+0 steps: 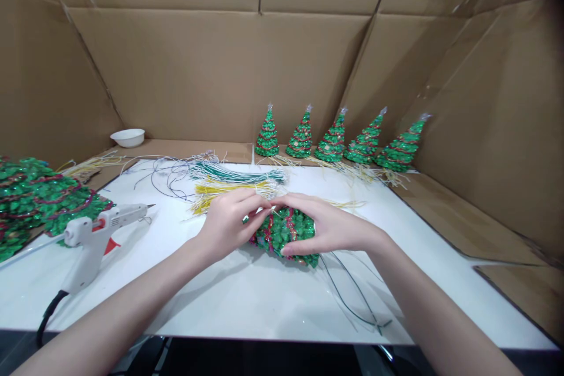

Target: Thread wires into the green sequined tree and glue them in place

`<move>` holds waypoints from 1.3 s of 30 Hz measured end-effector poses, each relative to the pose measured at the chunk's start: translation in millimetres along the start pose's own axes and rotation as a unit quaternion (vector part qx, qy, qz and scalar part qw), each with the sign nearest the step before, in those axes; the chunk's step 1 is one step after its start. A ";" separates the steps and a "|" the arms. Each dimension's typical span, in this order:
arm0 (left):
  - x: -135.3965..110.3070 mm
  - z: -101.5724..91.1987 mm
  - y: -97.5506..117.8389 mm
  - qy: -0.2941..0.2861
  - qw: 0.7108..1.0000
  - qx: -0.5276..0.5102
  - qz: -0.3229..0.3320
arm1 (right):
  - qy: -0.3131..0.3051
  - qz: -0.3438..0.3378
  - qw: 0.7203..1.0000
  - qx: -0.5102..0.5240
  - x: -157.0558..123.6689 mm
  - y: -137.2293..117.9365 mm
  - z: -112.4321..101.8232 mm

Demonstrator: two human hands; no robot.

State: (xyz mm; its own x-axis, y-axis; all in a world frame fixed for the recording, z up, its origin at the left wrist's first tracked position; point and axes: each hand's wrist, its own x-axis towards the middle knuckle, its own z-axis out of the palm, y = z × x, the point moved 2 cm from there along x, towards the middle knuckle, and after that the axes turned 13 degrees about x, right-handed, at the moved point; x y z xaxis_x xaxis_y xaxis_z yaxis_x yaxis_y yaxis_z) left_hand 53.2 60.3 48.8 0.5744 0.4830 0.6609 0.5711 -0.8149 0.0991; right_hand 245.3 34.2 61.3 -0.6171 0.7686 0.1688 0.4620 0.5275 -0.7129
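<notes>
A small green tinsel Christmas tree [288,229] with red garland lies on its side on the white table [247,311]. My right hand [335,226] is wrapped around it, thumb on the near side and fingers over the far side. At its upper left, my left hand [235,214] has thumb and fingertips pinched together against the tree. A thin pale strand shows by those fingertips; whether they grip it, I cannot tell. Dark green wires [352,288] trail from the tree's right end. Just behind my hands lie bundles of yellow wires [207,195] and green wires [238,172].
A white hot glue gun [90,247] stands at the left, its nozzle pointing right. Beside it are more tinsel trees [48,197]. Several finished trees [332,141] line the back, with pale loose strands before them. A white bowl [128,138] sits back left; cardboard walls [185,70] surround the table.
</notes>
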 end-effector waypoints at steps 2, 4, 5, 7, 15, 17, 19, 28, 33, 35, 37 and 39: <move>-0.3 0.4 0.6 0.015 1.000 0.011 0.008 | 0.001 -0.001 1.000 0.000 -0.2 -0.1 0.1; -0.7 0.4 1.4 0.020 1.000 0.012 0.015 | 0.004 -0.004 1.000 0.002 -0.6 0.3 0.1; -0.8 0.2 1.7 0.020 1.000 0.010 0.018 | 0.005 -0.005 1.000 0.002 -0.8 0.6 0.1; -0.8 -0.5 2.2 0.016 1.000 0.000 0.022 | 0.007 -0.006 1.000 0.001 -1.0 1.2 0.0; -0.5 -2.1 5.0 0.021 0.999 -0.023 0.040 | 0.002 0.011 1.000 -0.005 0.1 -0.1 0.0; -0.5 -2.0 5.3 0.020 0.999 -0.020 0.042 | 0.003 0.006 1.000 -0.002 -0.4 -0.2 0.0; -0.6 -1.8 5.2 0.019 0.999 -0.011 0.043 | 0.004 -0.001 1.000 0.001 -0.9 0.1 -0.1; -2.3 2.7 6.3 0.025 0.998 -0.010 0.052 | 0.001 -0.002 1.000 0.000 -0.2 -0.8 -0.1; -3.0 7.6 4.8 -0.003 0.999 -0.019 0.038 | 0.000 0.004 1.000 -0.001 -0.4 -0.3 -0.2; -2.9 8.3 3.9 -0.016 0.999 -0.024 0.025 | 0.002 0.001 1.000 0.000 -0.7 0.4 -0.3; -2.8 8.1 3.1 -0.031 0.999 -0.039 0.010 | 0.001 -0.003 1.000 -0.002 -0.7 0.9 -0.3; -2.8 7.4 2.6 -0.043 0.997 -0.065 -0.001 | -0.003 -0.004 1.000 -0.003 0.0 1.1 -0.1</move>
State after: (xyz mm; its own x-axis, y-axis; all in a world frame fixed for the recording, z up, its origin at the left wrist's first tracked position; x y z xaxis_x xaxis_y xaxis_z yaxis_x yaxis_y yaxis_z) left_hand 57.4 59.1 41.7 0.6254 0.5052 0.5946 0.4941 -0.8463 0.1994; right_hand 245.9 34.9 60.5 -0.6245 0.7619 0.1715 0.4603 0.5365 -0.7073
